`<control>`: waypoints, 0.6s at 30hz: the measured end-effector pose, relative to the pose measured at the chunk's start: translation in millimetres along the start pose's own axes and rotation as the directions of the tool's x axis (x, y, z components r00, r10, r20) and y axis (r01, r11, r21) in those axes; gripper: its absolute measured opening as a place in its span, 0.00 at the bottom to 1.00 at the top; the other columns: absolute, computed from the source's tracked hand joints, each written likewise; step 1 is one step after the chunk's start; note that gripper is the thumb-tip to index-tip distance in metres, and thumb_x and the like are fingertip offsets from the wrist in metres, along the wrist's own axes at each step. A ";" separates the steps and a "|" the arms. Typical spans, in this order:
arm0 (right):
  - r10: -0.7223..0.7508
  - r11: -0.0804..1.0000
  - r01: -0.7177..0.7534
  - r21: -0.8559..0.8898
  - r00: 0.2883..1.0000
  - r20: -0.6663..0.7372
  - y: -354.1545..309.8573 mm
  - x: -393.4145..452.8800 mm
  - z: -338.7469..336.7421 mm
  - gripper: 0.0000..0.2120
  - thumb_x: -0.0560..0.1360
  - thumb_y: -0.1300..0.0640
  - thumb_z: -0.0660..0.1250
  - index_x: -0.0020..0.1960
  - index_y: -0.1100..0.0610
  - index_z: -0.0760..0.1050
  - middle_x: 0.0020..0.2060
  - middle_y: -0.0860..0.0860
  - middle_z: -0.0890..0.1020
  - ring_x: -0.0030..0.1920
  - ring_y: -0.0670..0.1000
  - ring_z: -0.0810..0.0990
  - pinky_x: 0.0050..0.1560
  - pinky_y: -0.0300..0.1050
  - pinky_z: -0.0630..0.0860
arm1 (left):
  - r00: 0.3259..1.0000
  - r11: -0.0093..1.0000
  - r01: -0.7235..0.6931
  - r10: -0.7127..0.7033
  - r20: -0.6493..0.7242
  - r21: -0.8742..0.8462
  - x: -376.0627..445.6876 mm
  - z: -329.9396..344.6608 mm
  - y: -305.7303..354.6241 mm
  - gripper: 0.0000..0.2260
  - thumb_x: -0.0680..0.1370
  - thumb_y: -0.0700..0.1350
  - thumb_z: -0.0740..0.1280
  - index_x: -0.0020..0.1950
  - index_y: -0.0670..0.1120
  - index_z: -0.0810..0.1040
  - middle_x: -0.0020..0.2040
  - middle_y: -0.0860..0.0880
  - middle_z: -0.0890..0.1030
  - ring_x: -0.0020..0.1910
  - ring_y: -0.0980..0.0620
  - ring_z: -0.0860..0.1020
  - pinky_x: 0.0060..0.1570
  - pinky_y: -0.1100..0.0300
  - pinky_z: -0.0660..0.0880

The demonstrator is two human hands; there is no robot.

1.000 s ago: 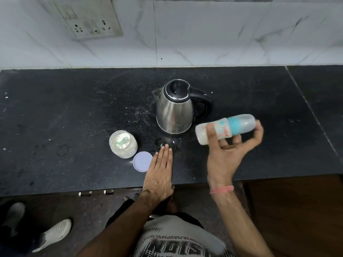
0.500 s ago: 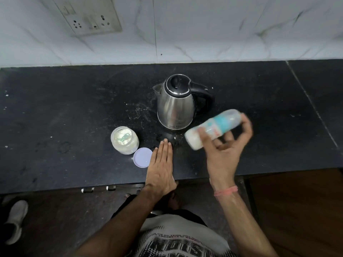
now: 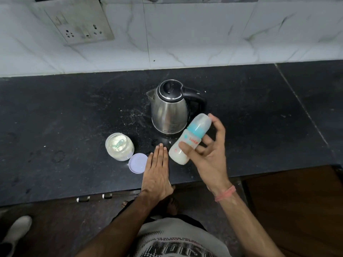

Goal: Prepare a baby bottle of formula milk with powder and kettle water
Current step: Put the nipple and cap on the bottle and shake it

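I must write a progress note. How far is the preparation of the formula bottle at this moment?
Done, it seems: the capped baby bottle already holds white milk. In hand: the right hand holds it tilted above the counter, probably to mix it, while the left hand lies flat. Left: the powder jar stands open, its lid beside it; the kettle stands closed.

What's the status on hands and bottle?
Right hand gripping capped baby bottle, tilted, milky inside. Left hand flat on counter. Nothing obstructing.
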State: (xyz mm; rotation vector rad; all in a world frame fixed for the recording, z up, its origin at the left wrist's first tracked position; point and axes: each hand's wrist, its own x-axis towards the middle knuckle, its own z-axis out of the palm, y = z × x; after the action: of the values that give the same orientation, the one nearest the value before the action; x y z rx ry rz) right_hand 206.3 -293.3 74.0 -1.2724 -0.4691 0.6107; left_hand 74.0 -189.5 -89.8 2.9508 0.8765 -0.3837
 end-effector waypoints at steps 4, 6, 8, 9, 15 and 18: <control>-0.031 0.991 0.065 0.117 0.961 -0.274 0.5 5.5 4.2 0.48 0.77 0.68 0.81 0.85 0.45 0.59 0.68 0.53 0.86 0.66 0.60 0.89 0.65 0.66 0.86 | 1.000 1.000 0.002 -0.002 0.022 0.012 0.4 -2.5 0.9 0.64 0.76 0.67 0.68 0.88 0.33 0.29 0.89 0.32 0.28 0.92 0.36 0.35 0.91 0.38 0.43; -0.017 0.998 0.032 0.059 0.969 -0.246 4.1 7.4 5.6 0.48 0.77 0.70 0.81 0.84 0.46 0.58 0.67 0.50 0.87 0.64 0.57 0.89 0.64 0.63 0.87 | 1.000 1.000 -0.004 0.004 0.021 0.012 -0.6 -3.8 1.0 0.63 0.77 0.67 0.67 0.88 0.34 0.29 0.89 0.32 0.28 0.92 0.36 0.35 0.91 0.38 0.43; 0.033 0.999 -0.033 -0.041 0.999 -0.005 3.8 6.8 5.2 0.49 0.75 0.70 0.83 0.84 0.45 0.61 0.66 0.50 0.87 0.61 0.57 0.90 0.62 0.57 0.88 | 1.000 1.000 -0.012 0.012 0.014 0.005 -1.2 -2.7 0.1 0.61 0.77 0.67 0.66 0.89 0.35 0.30 0.89 0.33 0.29 0.92 0.35 0.35 0.90 0.38 0.43; 0.048 0.998 -0.043 -0.056 0.996 0.077 1.4 5.4 5.3 0.49 0.74 0.69 0.84 0.84 0.43 0.62 0.67 0.52 0.87 0.61 0.58 0.90 0.62 0.56 0.88 | 1.000 1.000 -0.017 0.017 0.013 0.003 -0.9 -2.2 -0.6 0.61 0.77 0.67 0.66 0.90 0.36 0.31 0.90 0.33 0.29 0.92 0.35 0.35 0.90 0.39 0.43; 0.071 0.994 -0.054 0.093 0.979 -0.191 2.9 15.1 22.6 0.47 0.77 0.67 0.82 0.83 0.42 0.60 0.67 0.59 0.86 0.62 0.58 0.90 0.64 0.65 0.87 | 1.000 1.000 -0.007 0.006 0.009 0.023 1.2 2.3 -0.1 0.63 0.76 0.69 0.67 0.90 0.34 0.32 0.90 0.32 0.32 0.93 0.36 0.37 0.91 0.38 0.41; 0.092 0.993 -0.085 -0.078 0.992 0.089 0.9 14.9 14.9 0.49 0.75 0.69 0.83 0.84 0.42 0.62 0.65 0.56 0.88 0.60 0.58 0.91 0.61 0.59 0.89 | 0.999 0.999 -0.032 0.032 -0.003 0.009 2.9 7.5 -3.0 0.59 0.76 0.68 0.65 0.91 0.36 0.37 0.92 0.33 0.37 0.93 0.35 0.40 0.90 0.37 0.40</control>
State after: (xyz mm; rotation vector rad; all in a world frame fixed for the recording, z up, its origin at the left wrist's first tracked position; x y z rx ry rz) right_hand 207.9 -272.5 76.5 -1.3452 -0.5180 0.7349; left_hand 73.0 -186.2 -97.7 2.9702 0.8292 -0.3818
